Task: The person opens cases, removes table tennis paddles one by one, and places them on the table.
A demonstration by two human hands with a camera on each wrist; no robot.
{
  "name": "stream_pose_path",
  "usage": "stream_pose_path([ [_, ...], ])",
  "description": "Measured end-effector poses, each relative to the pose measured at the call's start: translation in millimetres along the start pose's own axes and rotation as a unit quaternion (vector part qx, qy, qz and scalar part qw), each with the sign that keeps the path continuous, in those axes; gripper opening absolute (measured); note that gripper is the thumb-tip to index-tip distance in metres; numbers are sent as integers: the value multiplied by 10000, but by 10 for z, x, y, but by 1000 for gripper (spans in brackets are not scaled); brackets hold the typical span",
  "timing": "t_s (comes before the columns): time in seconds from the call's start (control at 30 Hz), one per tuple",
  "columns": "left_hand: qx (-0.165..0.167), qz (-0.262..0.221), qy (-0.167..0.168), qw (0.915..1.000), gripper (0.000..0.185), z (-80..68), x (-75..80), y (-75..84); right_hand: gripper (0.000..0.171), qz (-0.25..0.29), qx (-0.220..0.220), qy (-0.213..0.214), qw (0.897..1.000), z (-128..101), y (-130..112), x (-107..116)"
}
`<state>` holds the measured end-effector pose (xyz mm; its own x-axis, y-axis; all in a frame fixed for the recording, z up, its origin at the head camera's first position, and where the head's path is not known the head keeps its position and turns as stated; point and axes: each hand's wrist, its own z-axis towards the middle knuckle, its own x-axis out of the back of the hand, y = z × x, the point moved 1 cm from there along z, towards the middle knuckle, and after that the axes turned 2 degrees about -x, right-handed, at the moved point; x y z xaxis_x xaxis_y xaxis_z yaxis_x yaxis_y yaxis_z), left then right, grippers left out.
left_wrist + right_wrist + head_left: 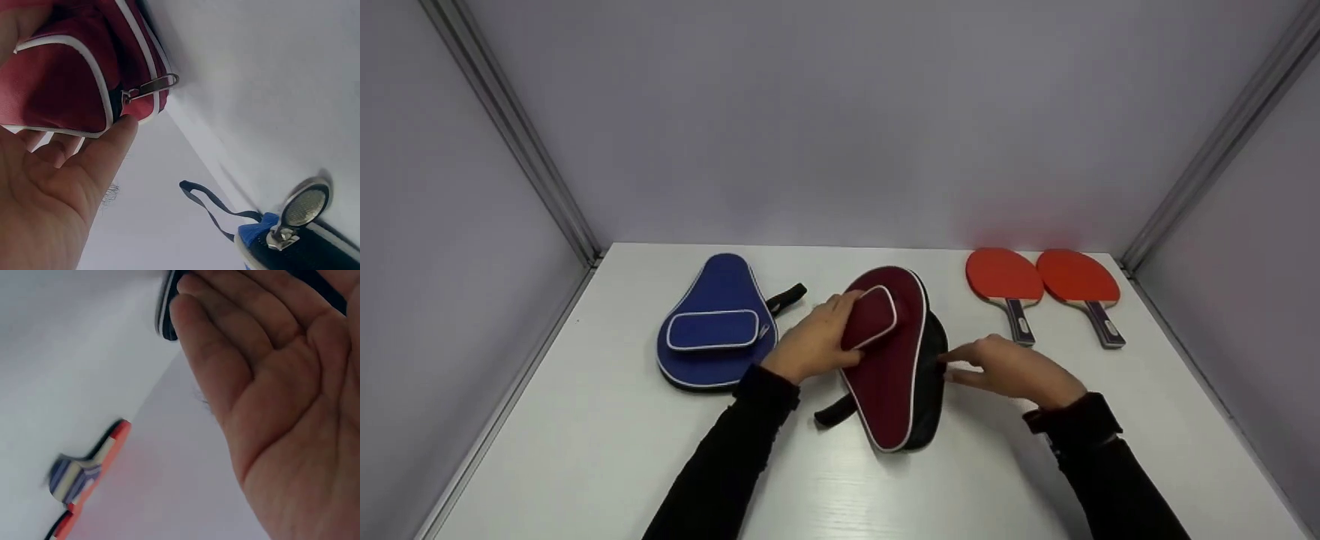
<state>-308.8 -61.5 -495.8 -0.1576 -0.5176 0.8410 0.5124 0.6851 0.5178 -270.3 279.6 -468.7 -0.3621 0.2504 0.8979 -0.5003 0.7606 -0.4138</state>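
We see the maroon case (889,382) near the middle of the white table (607,450), tilted partly up on its edge, narrow end toward us, with its black side (931,386) showing on the right. Our left hand (817,337) holds it by the small front pocket (874,319), thumb below and fingers over the top, closed firmly around that padded part. Our right hand (1012,367) is loosely spread, its fingers reaching to the black side and touching it near the edge; we cannot tell whether the fingertips have hold of anything there. A metal zip pull (154,85) hangs by our left fingers, and a black strap (836,412) sticks out at the case's lower left. Just to the left lies the blue case (724,292), flat, wide end toward us, its own black strap (786,298) pointing right. Well to the right, near the back, two paddles lie side by side, red faces up and handles toward us: the left paddle (1003,274) and the right paddle (1078,275). Pale walls (840,120) enclose the table.
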Motion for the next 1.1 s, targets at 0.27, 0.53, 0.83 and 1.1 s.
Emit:
stream_pose_path([
  [0.27,-7,274,-70,9996,100,25,-17,50,35,-611,306,1685,9833,-168,-367,226],
  [0.53,-93,418,-288,9987,88,16,-49,71,39,-1113,883,1609,9767,-197,-765,82],
  [0.83,-194,618,-639,9958,72,7,-66,81,39,-1375,1000,395,9846,-128,-939,-174],
  [1.1,-268,839,-713,9936,72,8,-56,86,82,-1345,29,-362,9902,-43,-1096,-532],
])
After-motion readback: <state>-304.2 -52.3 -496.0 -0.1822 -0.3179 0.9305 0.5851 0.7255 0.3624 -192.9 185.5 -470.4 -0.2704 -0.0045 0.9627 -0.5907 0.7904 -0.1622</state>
